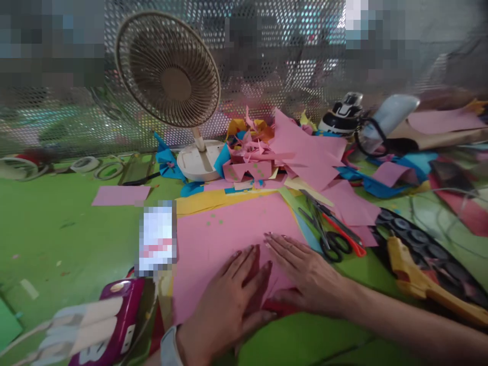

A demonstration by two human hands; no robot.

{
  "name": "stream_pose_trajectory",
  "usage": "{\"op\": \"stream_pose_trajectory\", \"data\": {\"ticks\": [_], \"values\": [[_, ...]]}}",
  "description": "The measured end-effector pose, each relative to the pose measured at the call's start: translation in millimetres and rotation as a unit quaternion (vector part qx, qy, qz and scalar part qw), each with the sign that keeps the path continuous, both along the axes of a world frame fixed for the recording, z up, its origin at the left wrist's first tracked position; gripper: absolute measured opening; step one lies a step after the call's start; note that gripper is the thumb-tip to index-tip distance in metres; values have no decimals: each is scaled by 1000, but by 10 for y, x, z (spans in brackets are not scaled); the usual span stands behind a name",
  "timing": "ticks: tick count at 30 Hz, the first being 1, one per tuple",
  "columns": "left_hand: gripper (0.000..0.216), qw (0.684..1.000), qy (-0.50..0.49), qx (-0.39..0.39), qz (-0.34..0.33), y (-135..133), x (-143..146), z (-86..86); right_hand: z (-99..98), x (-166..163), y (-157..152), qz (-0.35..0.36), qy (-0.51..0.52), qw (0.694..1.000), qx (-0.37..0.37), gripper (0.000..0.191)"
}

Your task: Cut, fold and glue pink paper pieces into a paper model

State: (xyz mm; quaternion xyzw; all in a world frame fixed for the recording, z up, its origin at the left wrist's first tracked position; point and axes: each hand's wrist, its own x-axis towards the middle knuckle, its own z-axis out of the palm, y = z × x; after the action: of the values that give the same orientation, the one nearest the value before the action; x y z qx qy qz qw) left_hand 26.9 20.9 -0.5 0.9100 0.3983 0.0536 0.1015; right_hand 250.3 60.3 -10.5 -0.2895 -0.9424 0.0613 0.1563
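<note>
We see a large pink paper sheet (213,234) lying flat on the green table (57,239), just in front of the desk fan (168,76); it is plain and matte, with a few small green dots at the edge nearest the fan; the left hand (229,300) and right hand (305,274) press on its other end, palms down, fingers stretched flat, pinching nothing.

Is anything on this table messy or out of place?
Yes. A loose heap of cut paper scraps is piled against the base of the desk fan and spreads over the green table. Scissors lie askew across overlapping sheets. The left hand and right hand rest flat on a pink sheet.
</note>
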Motion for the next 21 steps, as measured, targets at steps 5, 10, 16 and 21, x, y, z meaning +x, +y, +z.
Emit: {"op": "stream_pose_trajectory", "data": {"ticks": [5, 10, 16, 21], "values": [[68, 1000, 9, 10, 0, -7, -2, 14, -43, 23, 20, -14, -39, 999, 18, 82], [67, 1000, 15, 15, 3, -14, -4, 39, -61, 297, 21, -75, -69, 993, 66, 84], [66, 1000, 1, 26, -1, -15, -14, 61, 111, 435, 6, -131, -49, 988, 70, 53], [66, 999, -3, 36, -1, -41, -1, 92, 300, 202, 234, -262, 11, 935, -238, 33]]}}
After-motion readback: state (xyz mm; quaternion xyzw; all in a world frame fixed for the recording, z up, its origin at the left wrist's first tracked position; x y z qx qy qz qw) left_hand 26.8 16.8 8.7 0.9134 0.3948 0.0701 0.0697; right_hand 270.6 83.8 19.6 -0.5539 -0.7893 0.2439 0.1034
